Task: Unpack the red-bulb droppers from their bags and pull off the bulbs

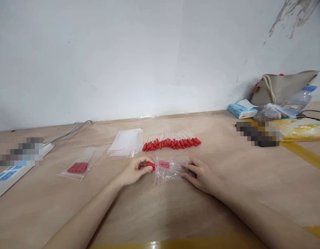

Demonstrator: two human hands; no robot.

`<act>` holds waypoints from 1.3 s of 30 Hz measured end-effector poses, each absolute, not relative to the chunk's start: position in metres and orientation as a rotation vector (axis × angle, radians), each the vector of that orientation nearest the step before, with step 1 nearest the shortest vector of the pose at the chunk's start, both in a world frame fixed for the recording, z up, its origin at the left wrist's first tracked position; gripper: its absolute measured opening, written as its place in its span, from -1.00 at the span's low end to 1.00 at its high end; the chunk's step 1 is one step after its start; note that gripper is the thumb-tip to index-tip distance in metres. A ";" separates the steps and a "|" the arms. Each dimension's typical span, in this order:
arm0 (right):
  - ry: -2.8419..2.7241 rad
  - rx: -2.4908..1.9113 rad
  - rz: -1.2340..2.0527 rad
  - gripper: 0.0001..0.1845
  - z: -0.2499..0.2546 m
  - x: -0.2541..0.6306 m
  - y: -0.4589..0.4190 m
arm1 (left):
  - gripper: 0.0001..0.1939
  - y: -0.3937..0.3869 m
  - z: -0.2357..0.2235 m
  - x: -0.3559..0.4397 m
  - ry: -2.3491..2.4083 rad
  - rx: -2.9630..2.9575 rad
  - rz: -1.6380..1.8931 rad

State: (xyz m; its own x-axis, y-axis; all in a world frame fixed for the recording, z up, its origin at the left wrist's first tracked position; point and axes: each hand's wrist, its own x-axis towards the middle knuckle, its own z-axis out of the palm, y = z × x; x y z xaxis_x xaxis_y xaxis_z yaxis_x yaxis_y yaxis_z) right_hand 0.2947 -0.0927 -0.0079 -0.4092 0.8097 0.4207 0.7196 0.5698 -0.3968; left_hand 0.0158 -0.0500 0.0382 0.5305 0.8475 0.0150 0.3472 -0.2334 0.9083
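My left hand (136, 169) is closed in a pinch on the red bulb of a dropper (150, 165) at the mouth of a small clear zip bag (171, 169). Another red-bulbed dropper (164, 164) lies inside the bag. My right hand (201, 174) rests on the bag's right end, fingers pressed on the plastic and holding it flat on the table. Just behind, a row of several red-bulbed droppers (172, 142) lies side by side. A stack of empty zip bags (126, 142) sits to the left of that row.
A filled zip bag with red-bulbed droppers (80, 164) lies at the left. A white and blue power strip (9, 174) with a grey cable is at the far left. At the back right are a beige bag (281, 87), a blue tissue pack (241, 110) and plastic wrappers (302, 130).
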 end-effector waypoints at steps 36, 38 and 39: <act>-2.230 -1.200 0.208 -0.72 -0.005 0.294 -0.093 | -0.81 0.028 0.023 0.081 1.547 2.571 1.052; -2.233 -1.207 0.206 -0.73 -0.006 0.294 -0.092 | -0.83 0.029 0.023 0.082 1.530 2.560 1.118; -2.233 -1.207 0.204 -0.73 -0.006 0.294 -0.092 | -0.83 0.030 0.023 0.083 1.509 2.548 1.159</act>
